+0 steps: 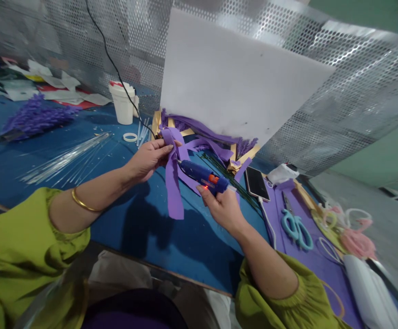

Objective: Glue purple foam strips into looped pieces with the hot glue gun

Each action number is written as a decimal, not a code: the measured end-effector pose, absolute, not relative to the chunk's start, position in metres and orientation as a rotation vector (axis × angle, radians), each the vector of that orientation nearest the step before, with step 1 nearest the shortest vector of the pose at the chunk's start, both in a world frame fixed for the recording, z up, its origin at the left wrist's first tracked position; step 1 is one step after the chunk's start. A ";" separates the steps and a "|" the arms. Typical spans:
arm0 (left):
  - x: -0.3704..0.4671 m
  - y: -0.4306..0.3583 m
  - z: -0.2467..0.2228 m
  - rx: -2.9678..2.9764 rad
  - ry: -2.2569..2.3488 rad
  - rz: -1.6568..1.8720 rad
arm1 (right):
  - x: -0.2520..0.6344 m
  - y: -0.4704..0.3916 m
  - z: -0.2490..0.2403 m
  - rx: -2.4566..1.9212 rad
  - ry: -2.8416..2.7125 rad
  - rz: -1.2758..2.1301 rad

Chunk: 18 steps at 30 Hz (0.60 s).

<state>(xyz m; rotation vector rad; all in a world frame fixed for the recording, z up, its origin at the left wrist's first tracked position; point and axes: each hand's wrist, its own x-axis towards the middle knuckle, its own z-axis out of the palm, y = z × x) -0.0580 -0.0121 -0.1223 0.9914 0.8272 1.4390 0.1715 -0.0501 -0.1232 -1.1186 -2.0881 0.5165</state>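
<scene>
My left hand (151, 160) pinches a purple ribbon (175, 194) near its folded top, and one tail hangs down toward me. In my right hand (224, 208) is a blue hot glue gun (199, 172) with an orange patch and a small red light. The gun's nozzle points left and meets or nearly meets the ribbon just below my left fingers; I cannot tell which. Behind the ribbon lie more purple strips (216, 148) and small purple flower sprigs (247, 146) with tan paper pieces. Thin dark green stems (226, 173) lie under and beyond the gun.
A white cup (122, 103), a tape ring (129, 137) and clear glue sticks (143, 130) stand or lie at the back left. Further left are clear strips (69, 157) and a purple flower bunch (38, 116). On the right are a phone (256, 183) with its cable and teal-handled scissors (296, 228).
</scene>
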 end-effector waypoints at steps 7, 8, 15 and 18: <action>-0.060 -0.012 -0.121 0.982 0.837 1.447 | 0.171 -0.051 -0.122 -1.116 -2.085 0.518; -0.060 -0.011 -0.121 0.987 0.839 1.449 | 0.171 -0.052 -0.122 -1.117 -2.088 0.522; -0.063 -0.008 -0.123 1.037 0.838 1.491 | 0.170 -0.053 -0.121 -1.106 -2.094 0.550; -0.064 -0.007 -0.125 1.027 0.833 1.503 | 0.170 -0.053 -0.121 -1.103 -2.102 0.559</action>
